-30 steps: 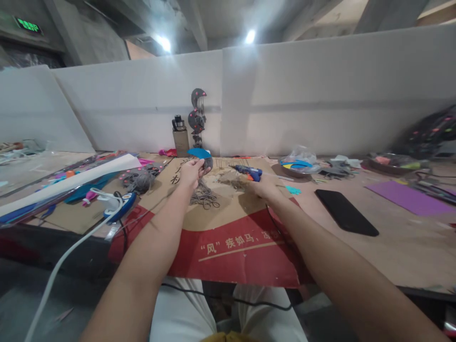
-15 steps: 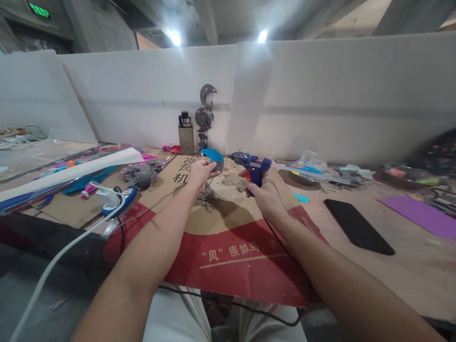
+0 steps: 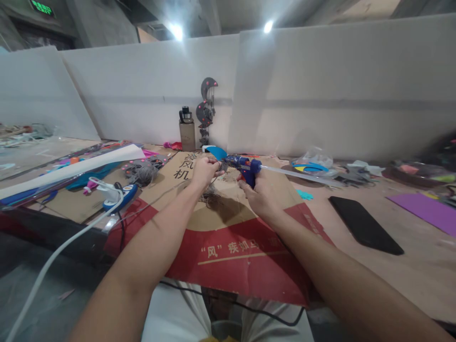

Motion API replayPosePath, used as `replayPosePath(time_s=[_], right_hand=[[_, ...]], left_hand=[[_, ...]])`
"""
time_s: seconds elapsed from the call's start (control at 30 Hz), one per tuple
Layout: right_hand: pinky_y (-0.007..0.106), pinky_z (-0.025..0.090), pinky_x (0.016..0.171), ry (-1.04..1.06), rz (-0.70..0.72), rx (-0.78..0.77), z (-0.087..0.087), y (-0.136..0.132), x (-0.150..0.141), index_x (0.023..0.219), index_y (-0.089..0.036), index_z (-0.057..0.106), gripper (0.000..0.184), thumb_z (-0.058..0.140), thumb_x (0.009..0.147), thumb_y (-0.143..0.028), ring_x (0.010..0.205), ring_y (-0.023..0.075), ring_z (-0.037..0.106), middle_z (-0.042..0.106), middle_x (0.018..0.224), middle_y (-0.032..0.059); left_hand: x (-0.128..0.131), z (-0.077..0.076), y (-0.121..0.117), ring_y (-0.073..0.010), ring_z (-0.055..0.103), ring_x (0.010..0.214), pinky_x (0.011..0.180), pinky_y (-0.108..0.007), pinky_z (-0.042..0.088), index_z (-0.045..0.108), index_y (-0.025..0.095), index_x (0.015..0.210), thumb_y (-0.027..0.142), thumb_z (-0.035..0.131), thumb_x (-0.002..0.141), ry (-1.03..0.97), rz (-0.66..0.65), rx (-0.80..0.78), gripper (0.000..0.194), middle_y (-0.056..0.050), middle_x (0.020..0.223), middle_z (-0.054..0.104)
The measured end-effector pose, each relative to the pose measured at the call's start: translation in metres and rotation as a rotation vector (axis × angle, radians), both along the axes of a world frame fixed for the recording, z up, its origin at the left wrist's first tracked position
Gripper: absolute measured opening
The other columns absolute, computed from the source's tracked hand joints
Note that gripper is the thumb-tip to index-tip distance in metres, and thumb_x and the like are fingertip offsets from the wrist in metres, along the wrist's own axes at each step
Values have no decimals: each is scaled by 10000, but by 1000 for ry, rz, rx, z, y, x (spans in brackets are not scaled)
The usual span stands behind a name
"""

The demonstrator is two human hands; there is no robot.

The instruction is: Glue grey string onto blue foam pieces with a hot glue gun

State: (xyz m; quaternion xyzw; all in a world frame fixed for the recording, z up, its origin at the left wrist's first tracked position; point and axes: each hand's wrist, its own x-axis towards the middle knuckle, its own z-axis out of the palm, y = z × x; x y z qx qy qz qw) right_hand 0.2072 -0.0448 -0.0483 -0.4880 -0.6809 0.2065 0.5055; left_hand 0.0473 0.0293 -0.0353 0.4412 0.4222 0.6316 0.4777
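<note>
My left hand point(image 3: 204, 172) is closed around a small craft piece with a blue curved part point(image 3: 216, 153) on top, held above the cardboard sheet point(image 3: 228, 228). Grey threads point(image 3: 213, 198) hang from it down to the cardboard. My right hand point(image 3: 257, 194) grips a blue hot glue gun point(image 3: 246, 167) with a clear glue stick point(image 3: 299, 175) sticking out behind it. The gun's nozzle points left and sits right at the piece in my left hand.
A black phone point(image 3: 364, 227) lies to the right on the table. A bottle point(image 3: 187, 129) and a grey hanging ornament point(image 3: 207, 110) stand by the white partition. A power strip with white cable point(image 3: 114, 197), a grey thread pile point(image 3: 143, 174) and coloured sheets lie at left.
My right hand picked the glue gun up off the table and brought its nozzle left to the piece in my left hand. The left hand stayed about where it was.
</note>
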Motion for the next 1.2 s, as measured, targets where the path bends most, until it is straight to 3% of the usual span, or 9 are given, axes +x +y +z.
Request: replayPosePath(time_s=[0.37,1.2], right_hand=[[381,431,756,-44,-50,5,-5,7,1,1044,-184,549,283,538,814,-349,826,250,593,643,912,102],[382,451,737,-76,-77,35,-9,12,6,1119,-170,537,347,532,814,-336,805,246,593,650,918,95]], left_hand=[[6,1,-2,-101,547,518,716,-389,584,577,122,628,38,694,682,18,19,-18,153,30,527,499],[2,-1,0,-117,610,550,682,-336,576,588,117,728,110,670,710,116,35,63,84,-11,605,603]])
